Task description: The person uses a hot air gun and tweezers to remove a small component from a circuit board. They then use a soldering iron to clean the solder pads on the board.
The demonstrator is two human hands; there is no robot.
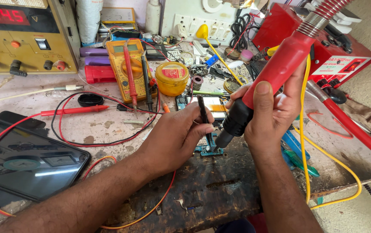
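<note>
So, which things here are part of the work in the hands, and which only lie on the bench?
In use:
- left hand holding black tweezers
- right hand holding red hot-air tool
- circuit board under its nozzle

Lying about:
- yellow multimeter
- yellow round tin
- dark tablet
- red probe

A yellow multimeter point(130, 69) lies on the bench point(103, 125) beside a round yellow tin point(172, 77). A dark tablet point(30, 162) rests at the left, below a power supply point(26, 34).
</note>
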